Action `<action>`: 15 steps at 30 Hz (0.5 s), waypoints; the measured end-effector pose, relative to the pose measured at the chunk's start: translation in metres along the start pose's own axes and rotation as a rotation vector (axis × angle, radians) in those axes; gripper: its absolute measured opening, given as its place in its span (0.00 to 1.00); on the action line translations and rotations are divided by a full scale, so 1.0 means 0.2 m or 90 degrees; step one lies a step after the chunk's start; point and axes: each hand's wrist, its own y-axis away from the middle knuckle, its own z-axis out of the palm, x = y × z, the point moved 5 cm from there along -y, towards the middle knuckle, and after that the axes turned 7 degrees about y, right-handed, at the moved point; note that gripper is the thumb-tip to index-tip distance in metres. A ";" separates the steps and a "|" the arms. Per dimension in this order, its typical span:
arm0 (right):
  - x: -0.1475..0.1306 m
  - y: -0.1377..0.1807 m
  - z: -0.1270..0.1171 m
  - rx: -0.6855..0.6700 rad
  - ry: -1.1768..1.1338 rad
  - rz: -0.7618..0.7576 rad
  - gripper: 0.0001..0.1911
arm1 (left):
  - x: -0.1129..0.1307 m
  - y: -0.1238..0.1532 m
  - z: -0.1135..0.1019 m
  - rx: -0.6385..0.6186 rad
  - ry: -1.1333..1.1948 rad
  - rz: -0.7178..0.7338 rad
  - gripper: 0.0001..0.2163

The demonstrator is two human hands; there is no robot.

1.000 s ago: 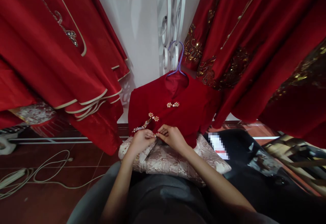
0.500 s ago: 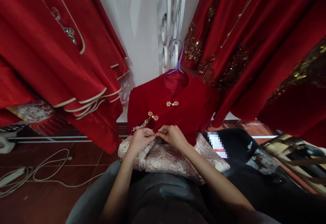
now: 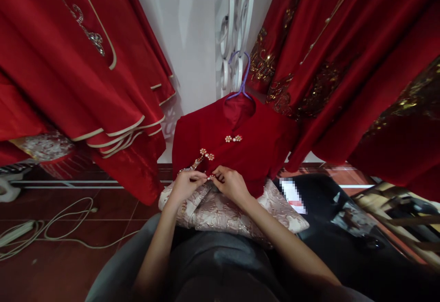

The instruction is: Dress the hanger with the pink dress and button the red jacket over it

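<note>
A red velvet garment (image 3: pixel 263 132) hangs in front of me on a purple hanger (image 3: pixel 244 79). Its pale, shiny brocade lower part (image 3: pixel 237 212) lies bunched over my lap. One flower-shaped pearl clasp (image 3: pixel 233 139) sits below the collar, and another pearl clasp (image 3: pixel 207 155) is further down on the left. My left hand (image 3: pixel 186 186) and my right hand (image 3: pixel 231 185) meet at the garment's lower front. Between their fingertips is a small pearl clasp (image 3: pixel 209 178); both hands pinch it, one from each side. Fingers partly cover it, so whether its halves are joined cannot be made out.
Long red garments with cream edging (image 3: pixel 113 86) hang at left, and red ones with gold sequins (image 3: pixel 323 91) at right. A white scrolled metal stand (image 3: pixel 237 27) rises behind. A cream cable (image 3: pixel 68 242) lies on the tiles. At right are a black surface (image 3: pixel 319 228) and plastic bag (image 3: pixel 354 219).
Both hands have shifted very slightly left and up, and the pearl clasp between the fingertips shows more clearly. The view has moved a little; the garment hangs as before.
</note>
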 end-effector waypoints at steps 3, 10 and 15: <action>0.01 0.00 -0.08 -0.005 0.056 0.003 0.08 | -0.01 -0.01 -0.09 0.060 -0.017 0.033 0.14; 0.05 -0.02 -0.27 -0.031 -0.005 0.030 0.09 | 0.02 0.01 -0.21 0.103 -0.045 0.009 0.12; -0.01 0.03 -0.19 -0.116 0.016 0.003 0.18 | 0.09 0.04 -0.05 -0.014 -0.084 0.028 0.08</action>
